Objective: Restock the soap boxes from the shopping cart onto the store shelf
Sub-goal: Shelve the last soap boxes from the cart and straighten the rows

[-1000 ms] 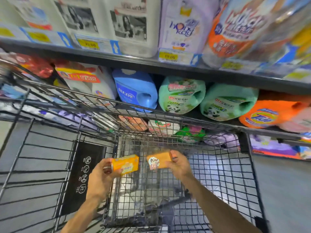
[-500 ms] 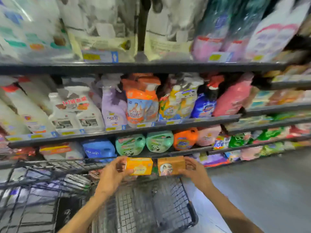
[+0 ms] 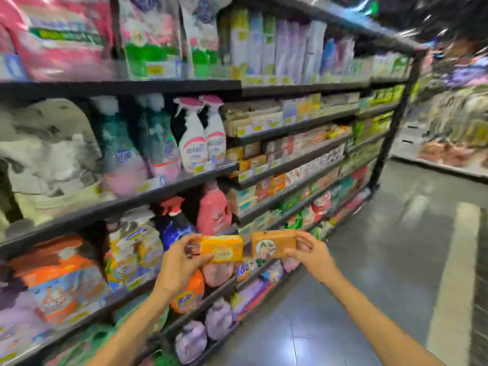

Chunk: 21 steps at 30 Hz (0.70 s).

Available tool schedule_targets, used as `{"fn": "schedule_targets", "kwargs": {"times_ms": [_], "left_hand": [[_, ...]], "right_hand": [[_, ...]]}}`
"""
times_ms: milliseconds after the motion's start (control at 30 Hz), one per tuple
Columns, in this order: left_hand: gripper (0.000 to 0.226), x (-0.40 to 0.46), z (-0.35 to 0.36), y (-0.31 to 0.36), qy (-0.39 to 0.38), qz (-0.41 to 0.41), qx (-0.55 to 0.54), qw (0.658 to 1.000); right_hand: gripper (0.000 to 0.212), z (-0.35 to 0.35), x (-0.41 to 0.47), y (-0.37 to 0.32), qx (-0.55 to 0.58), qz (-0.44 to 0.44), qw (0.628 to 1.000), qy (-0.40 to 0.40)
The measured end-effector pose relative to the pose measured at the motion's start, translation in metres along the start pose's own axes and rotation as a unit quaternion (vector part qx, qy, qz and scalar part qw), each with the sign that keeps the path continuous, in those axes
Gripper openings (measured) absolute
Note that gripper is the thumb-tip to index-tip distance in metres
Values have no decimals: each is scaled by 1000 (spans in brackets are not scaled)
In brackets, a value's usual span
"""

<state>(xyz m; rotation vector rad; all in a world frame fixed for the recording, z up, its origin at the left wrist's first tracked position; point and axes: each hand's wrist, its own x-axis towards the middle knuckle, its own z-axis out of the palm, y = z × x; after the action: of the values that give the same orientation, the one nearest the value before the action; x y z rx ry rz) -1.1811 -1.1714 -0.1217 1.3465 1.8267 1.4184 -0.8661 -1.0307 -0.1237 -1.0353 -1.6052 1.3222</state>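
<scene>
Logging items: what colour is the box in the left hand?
Yellow-orange box, held by the left hand; head view.

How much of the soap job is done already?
Both boxes look picked up: the left hand grips a yellow soap box and the right hand grips an orange soap box. In hand: carrying them in front of the shelves. Left: setting both on a shelf. The cart isn't in view.

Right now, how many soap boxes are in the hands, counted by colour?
Yellow soap box, held by the left hand: 1
Brown-orange soap box, held by the right hand: 1
Total: 2
</scene>
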Motion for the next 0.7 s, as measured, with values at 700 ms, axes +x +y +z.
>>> {"fn": "schedule_targets", "kwargs": {"times_ms": [700], "left_hand": [[35,203,254,135,66,68,-9,995]], "right_hand": [[54,-251,215,8,-1,-36,999,8]]}}
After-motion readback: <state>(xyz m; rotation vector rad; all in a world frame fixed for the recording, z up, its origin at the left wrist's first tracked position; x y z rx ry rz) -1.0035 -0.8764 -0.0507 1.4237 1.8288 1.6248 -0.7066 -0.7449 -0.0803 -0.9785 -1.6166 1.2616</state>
